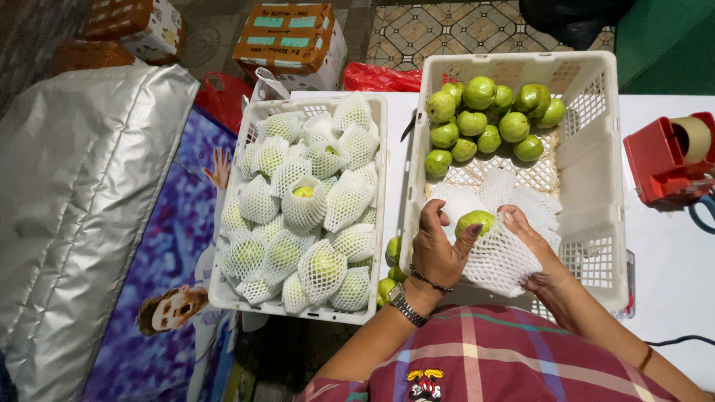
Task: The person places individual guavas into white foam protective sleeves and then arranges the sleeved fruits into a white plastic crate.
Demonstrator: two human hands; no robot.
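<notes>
Closest to us, over the near end of the right-hand white crate (596,246), both hands meet on one green guava (475,220). Our left hand (436,249) comes in from the left, thumb and fingers curled around the fruit's left flank, pinching it and the rim of a white foam net sleeve (500,257). Our right hand (532,253) sits right of the fruit and slightly nearer, fingers spread under the sleeve, holding its mouth. So the guava lies between the two hands, its top poking up and away from us, the sleeve trailing down-right toward the right wrist; the left fingers are the ones actually on the fruit. More loose sleeves (495,192) lie just beyond. Further back in the same crate, the bare guavas (491,112) are heaped against the far wall, well apart from the hands. Left of us, the second crate (376,223) is packed with netted guavas (305,216). At far right on the table sits a red tape dispenser (666,160).
</notes>
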